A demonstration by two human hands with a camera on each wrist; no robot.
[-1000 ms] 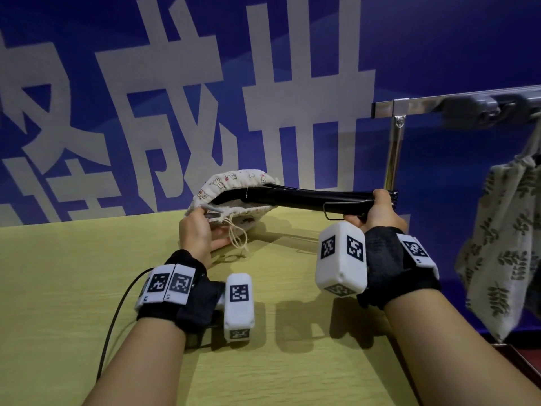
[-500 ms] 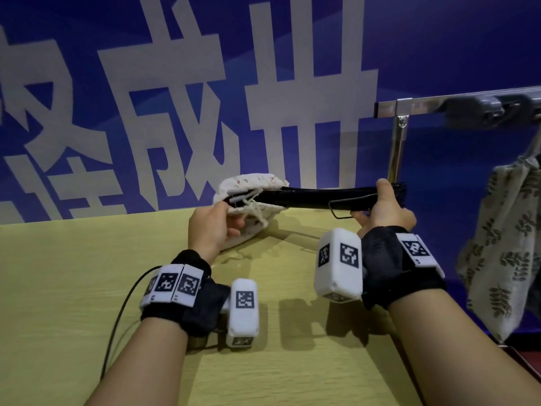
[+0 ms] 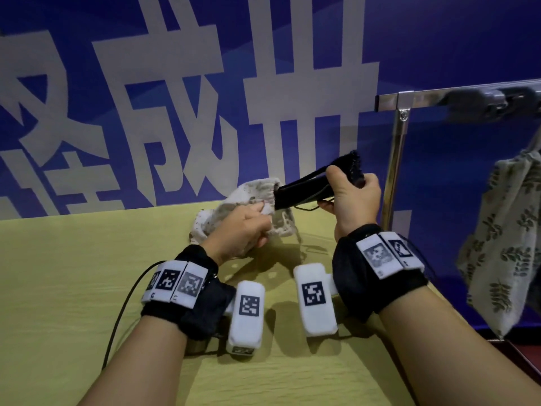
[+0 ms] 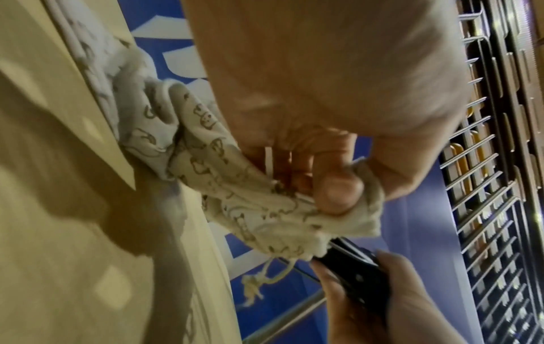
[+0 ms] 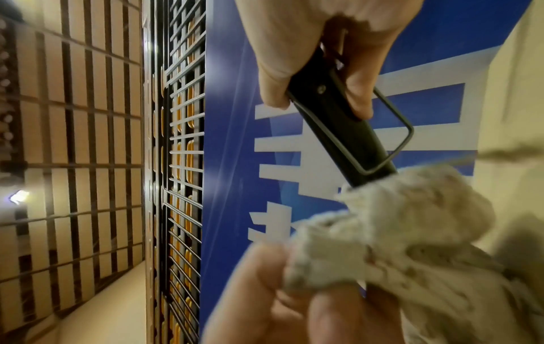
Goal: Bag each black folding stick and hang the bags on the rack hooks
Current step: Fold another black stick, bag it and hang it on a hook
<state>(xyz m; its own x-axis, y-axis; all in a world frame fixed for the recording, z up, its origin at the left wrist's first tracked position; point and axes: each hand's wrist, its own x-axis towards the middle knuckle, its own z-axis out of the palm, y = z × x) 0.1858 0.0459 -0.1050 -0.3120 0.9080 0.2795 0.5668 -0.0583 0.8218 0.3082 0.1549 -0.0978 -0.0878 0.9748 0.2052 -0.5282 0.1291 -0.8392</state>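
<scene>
Cream printed drawstring bag (image 3: 248, 200): mouth bunched and pinched by left hand (image 3: 240, 230), lower part on the yellow table (image 3: 73, 273). Contents: one end of black folding stick (image 3: 304, 190), tilted up to the right; the rest protrudes, gripped by right hand (image 3: 351, 200). Nearby: chrome rack (image 3: 395, 159), right, with a leaf-print bag (image 3: 503, 244) hanging. Right wrist view alone shows the stick's wire loop (image 5: 391, 139); left wrist view, the knotted drawstring (image 4: 259, 281).
</scene>
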